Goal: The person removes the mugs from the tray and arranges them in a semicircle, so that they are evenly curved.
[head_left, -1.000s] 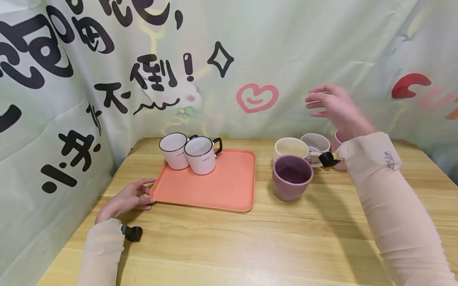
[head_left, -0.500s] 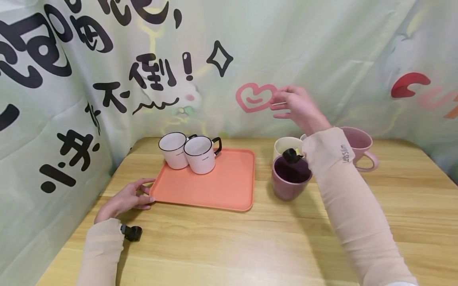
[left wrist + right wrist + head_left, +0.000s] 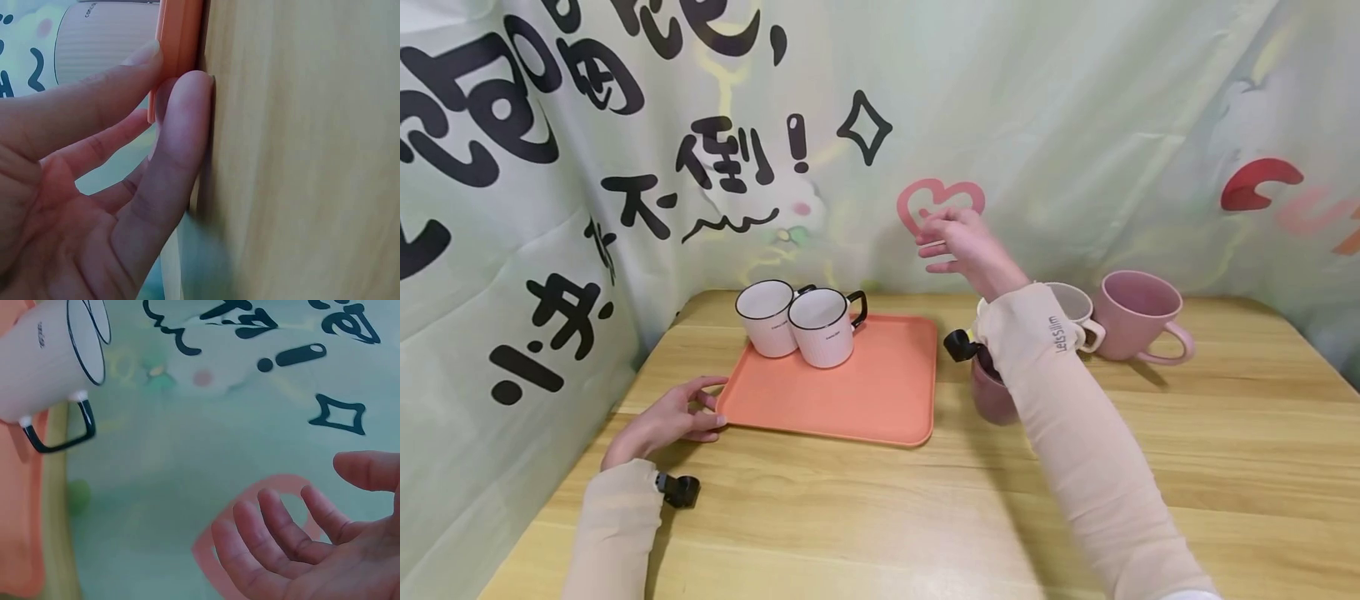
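Left grip (image 3: pixel 662 421) against tray (image 3: pixel 850 400) (corner)

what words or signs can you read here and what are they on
"Lets slim": on the right sleeve, as best it reads.
"不倒!": black characters on the backdrop; the other characters there are cut off.
Small print on the white mug: too small to read.
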Demonstrator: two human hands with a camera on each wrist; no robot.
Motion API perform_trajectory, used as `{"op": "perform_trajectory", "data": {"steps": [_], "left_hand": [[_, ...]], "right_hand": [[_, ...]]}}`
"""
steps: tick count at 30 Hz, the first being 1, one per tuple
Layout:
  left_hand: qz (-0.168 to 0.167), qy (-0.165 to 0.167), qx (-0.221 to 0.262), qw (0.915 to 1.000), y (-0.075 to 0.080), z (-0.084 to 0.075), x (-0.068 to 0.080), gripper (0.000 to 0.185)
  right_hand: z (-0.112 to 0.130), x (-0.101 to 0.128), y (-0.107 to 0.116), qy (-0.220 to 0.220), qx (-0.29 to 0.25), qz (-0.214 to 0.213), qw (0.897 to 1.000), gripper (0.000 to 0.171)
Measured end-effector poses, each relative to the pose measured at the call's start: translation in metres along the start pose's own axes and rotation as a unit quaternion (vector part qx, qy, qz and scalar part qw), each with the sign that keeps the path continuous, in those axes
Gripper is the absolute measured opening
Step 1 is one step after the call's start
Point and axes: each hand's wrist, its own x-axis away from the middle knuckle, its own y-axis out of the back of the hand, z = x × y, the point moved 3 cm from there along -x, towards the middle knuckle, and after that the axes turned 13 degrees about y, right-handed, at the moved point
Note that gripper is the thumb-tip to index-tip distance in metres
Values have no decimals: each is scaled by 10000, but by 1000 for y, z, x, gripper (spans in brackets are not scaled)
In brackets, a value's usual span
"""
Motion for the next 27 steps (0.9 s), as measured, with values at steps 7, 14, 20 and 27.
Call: {"op": "perform_trajectory", "data": {"steps": [7,14,20,27], "left_hand": [[-55,37,-44,10000,0,0,0,71],[34,-21,-40,10000,0,0,-2,72],[57,-4,-66,10000,4,0,-2,72],[108,-60,-33,9999,4,0,-3,73]], "right_hand": [[-11,-1,-21,-89,55,179,9998,37],[-24,-3,-36,-195,78,204,9996,29],[-32,-5,-50,-269,142,272,9992,30],[-46,-7,-62,-340,541,288,9975,23]]}}
